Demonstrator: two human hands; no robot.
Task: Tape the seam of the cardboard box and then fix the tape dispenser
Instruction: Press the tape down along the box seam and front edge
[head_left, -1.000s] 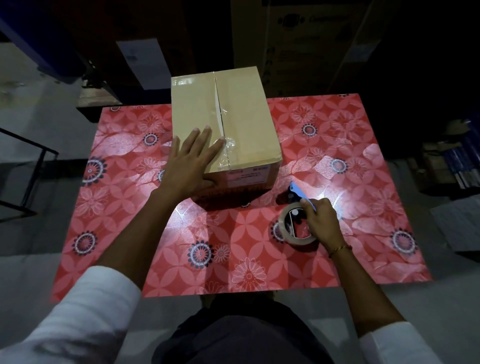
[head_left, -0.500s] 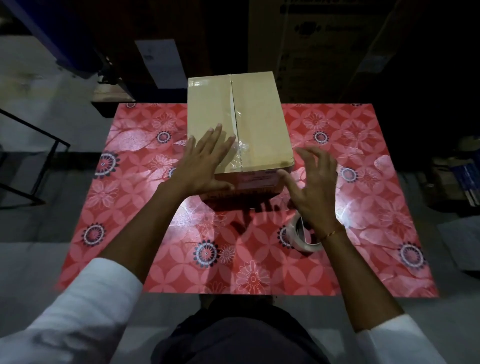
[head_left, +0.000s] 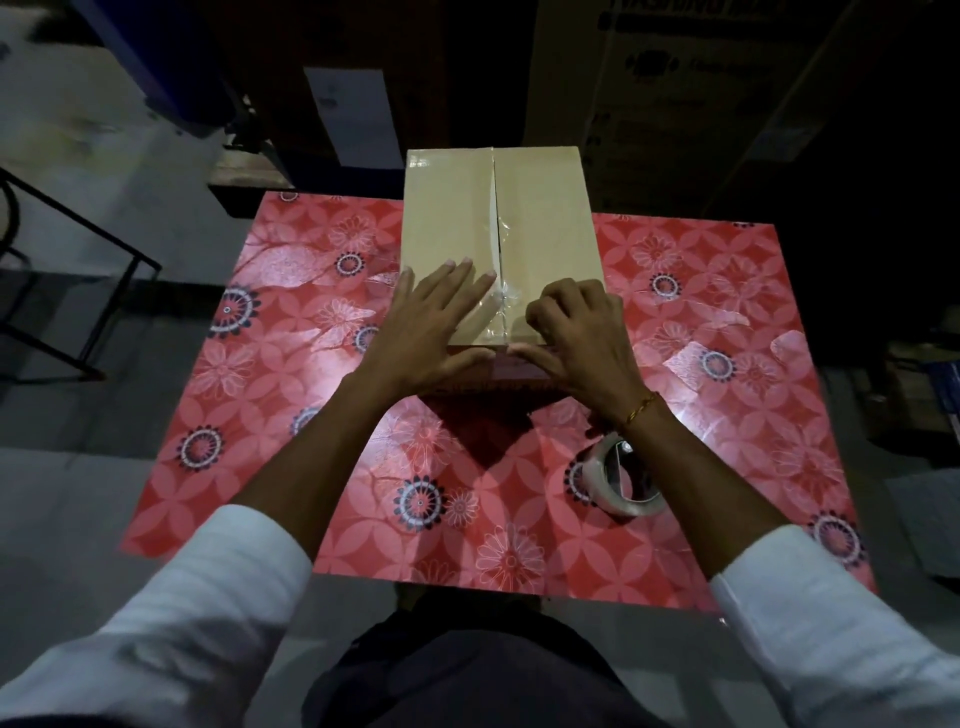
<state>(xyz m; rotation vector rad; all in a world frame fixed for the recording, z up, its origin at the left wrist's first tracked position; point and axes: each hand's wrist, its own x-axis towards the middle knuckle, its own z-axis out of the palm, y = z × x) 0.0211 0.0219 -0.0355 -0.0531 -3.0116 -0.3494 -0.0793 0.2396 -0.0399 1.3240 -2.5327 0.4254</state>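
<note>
A brown cardboard box (head_left: 545, 218) stands at the far middle of the red flowered table (head_left: 291, 415). Clear crinkled tape (head_left: 501, 301) lies along the near part of its centre seam. My left hand (head_left: 431, 327) lies flat on the left flap, fingers spread, thumb over the near edge. My right hand (head_left: 576, 332) rests on the right flap with fingers curled down onto the cardboard and thumb along the near edge. The tape dispenser with its roll (head_left: 621, 480) lies on the table under my right wrist, untouched.
Large dark cartons (head_left: 675, 78) stand behind the table. A black metal frame (head_left: 78, 260) is on the floor to the left. Scraps of clear tape (head_left: 727, 319) stick to the tablecloth at the right.
My right hand let go of the tape dispenser, rose over the table and came down on the box's right flap. My left hand stayed on the left flap.
</note>
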